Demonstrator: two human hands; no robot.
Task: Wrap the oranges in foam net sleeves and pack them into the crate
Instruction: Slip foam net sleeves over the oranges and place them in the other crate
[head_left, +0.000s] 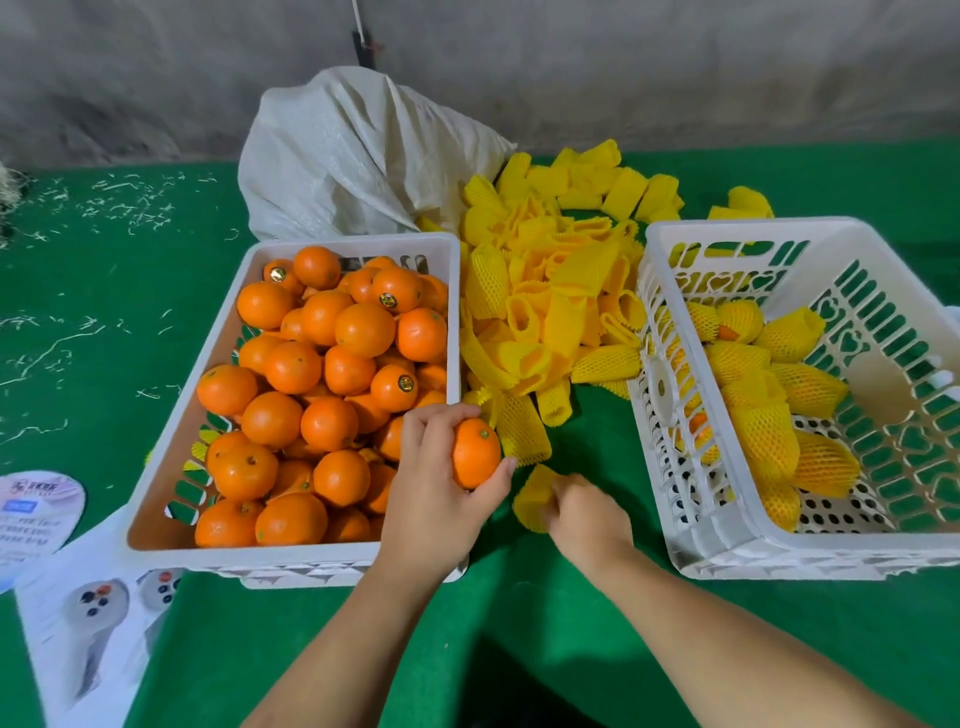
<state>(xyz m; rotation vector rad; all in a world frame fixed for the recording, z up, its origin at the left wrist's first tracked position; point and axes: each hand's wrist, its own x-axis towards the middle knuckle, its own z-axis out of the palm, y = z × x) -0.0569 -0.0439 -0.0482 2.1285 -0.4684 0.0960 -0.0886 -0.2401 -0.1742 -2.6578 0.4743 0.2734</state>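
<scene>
1. Left hand (436, 483) fingers (434, 423) curl round a bare round orange (475, 453), just right of the white plastic crate of loose oranges (358, 244).
2. Right hand (587, 514) pinches a yellow foam net sleeve (532, 499), below the orange.
3. The yellow sleeve pile (550, 291) lies right of that crate; beyond it, the white slotted crate of wrapped oranges (675, 405), all on the green tabletop (519, 613).

Oranges crate (358, 244) left, packing crate (737, 228) right — loose sleeves (550, 301) between them.
</scene>
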